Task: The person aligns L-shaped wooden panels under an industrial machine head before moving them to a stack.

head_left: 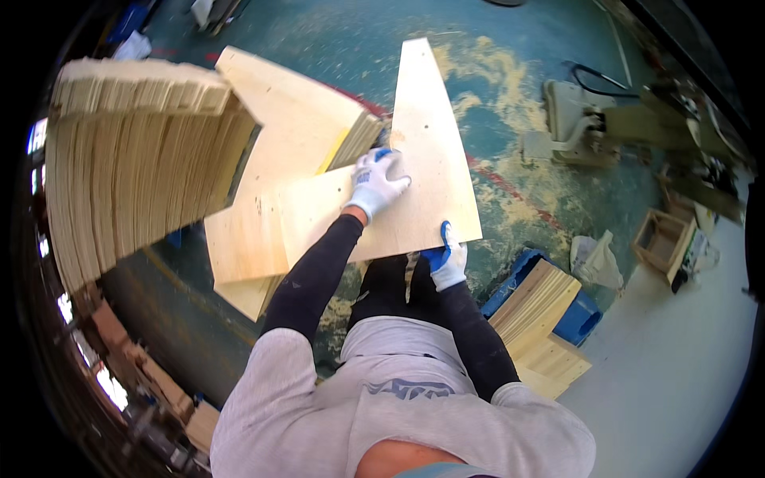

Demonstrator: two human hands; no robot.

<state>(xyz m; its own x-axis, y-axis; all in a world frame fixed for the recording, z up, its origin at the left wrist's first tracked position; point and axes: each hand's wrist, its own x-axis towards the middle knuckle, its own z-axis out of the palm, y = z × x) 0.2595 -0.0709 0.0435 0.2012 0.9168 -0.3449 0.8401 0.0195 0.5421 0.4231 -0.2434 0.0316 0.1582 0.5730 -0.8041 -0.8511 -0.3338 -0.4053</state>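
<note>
A pale wooden panel (434, 171), angled and tapering toward its far end, lies across in front of me. My right hand (450, 261), in a white glove with a blue palm, grips its near right edge, thumb on top. My left hand (378, 185), gloved the same way, rests on the panel's upper face near the inner corner, its fingers apart. The panel's left part overlaps a stack of similar panels (275, 119), whose layered edges show at the right. The fingers under the right edge are hidden.
A tall stack of cut wooden panels (151, 167) stands at the left. At the lower right, wood pieces (538, 299) sit on a blue crate (580, 319), near a plastic bag (598, 259) and a wooden box (663, 239). Machinery (590, 131) stands far right. Sawdust (498, 80) covers the green floor.
</note>
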